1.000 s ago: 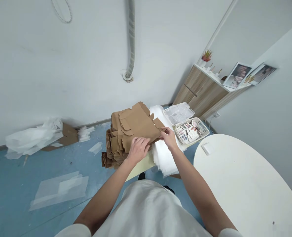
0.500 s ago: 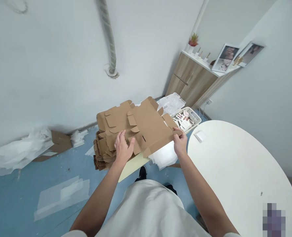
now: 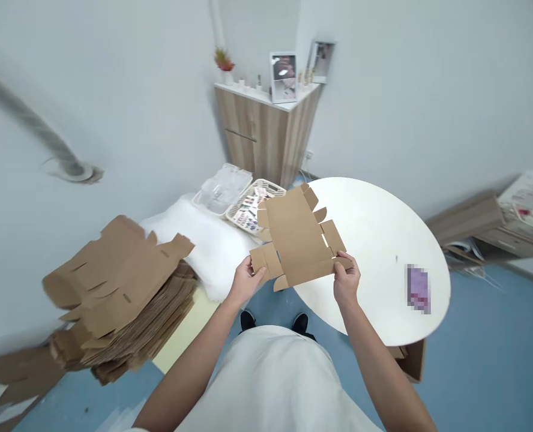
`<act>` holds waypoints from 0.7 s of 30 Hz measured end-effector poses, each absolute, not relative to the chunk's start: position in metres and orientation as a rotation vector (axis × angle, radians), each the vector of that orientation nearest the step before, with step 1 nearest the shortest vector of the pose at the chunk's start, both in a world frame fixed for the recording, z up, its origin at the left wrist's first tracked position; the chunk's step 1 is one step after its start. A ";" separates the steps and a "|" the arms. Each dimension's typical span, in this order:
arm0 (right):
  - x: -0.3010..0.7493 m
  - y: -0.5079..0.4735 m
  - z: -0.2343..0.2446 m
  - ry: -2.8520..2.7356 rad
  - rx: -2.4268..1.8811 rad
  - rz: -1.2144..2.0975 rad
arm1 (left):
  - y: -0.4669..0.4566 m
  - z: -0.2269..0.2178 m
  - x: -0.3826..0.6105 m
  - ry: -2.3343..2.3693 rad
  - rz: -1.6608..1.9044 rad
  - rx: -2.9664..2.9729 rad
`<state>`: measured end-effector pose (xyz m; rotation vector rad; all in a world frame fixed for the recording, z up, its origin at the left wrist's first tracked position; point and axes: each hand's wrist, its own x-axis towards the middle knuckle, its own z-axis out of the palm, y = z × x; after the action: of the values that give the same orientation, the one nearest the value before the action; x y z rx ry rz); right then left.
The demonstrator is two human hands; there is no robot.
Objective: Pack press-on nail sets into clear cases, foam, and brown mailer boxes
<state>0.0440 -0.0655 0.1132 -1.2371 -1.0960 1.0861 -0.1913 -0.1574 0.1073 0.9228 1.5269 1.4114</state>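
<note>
Between my two hands I hold an unfolded cardboard box blank (image 3: 296,237), brown, with flaps and slots cut along its edges. My left hand (image 3: 245,281) pinches a flap at its near left side. At the near right corner my right hand (image 3: 346,279) grips another flap, thumb on top. The blank hangs in the air, partly over the edge of the round white table (image 3: 374,228). To the left lies a tall stack of similar flat cardboard blanks (image 3: 117,282), its top one lying askew.
Behind the stack are white foam sheets (image 3: 185,234). Beyond them stand a clear plastic container (image 3: 225,187) and a white basket (image 3: 273,187) with small printed cards. A wooden cabinet (image 3: 260,135) fills the corner. A pixelated purple item (image 3: 418,289) lies on the table.
The view has swung right, towards the table. The blank has come away from beside the stack, and my left hand, previously open near the stack, now grips its left flap.
</note>
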 end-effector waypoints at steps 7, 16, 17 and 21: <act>0.159 -0.063 0.087 -1.055 -1.496 0.977 | -0.108 0.081 -0.109 1.565 1.136 1.180; 0.248 -0.063 0.045 -0.940 -1.714 1.148 | -0.063 0.057 -0.039 1.717 0.768 1.452; 0.253 -0.064 0.040 -0.898 -1.712 1.222 | -0.060 0.054 -0.035 1.717 0.765 1.430; 0.263 -0.064 0.024 -0.757 -1.708 1.476 | -0.051 0.035 -0.029 1.761 0.741 1.318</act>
<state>0.2635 -0.0640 0.0245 -1.7077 -0.7573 1.4762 -0.0289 -0.0506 0.0352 1.3177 1.7611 0.7413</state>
